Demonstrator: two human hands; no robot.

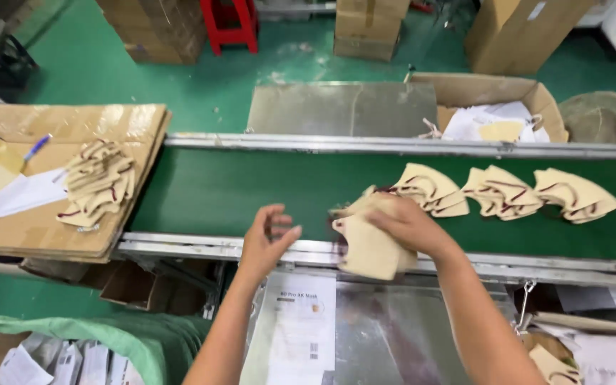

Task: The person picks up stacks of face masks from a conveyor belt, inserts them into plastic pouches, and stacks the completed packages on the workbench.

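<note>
The right hand point(408, 224) is clamped over a small stack of beige masks point(371, 246), fingers wrapped across the top, holding it at the near edge of the green belt point(215, 192) just right of the frame's centre, where the stack hangs partly over the metal rail point(180, 246). The left hand point(269, 239) is beside it to the left, fingers spread and curled, gripping nothing, hovering over the same rail. Just beyond the held stack, three more fanned bundles of masks point(500, 191) lie in a row on the belt, running toward the right edge of the frame. Below the hands, at the bottom centre, a shiny silver bag point(386, 335) with a white printed label point(301, 328) lies flat. At the left of the frame a sheet of cardboard point(73, 128) carries another heap of masks point(98, 182), some white papers point(26, 192) and a blue pen point(37, 147). In the upper right, past the belt, an open carton point(497, 93) holds white packets, and a woven hat point(599, 116) sits beside it on the green floor point(94, 64).
</note>
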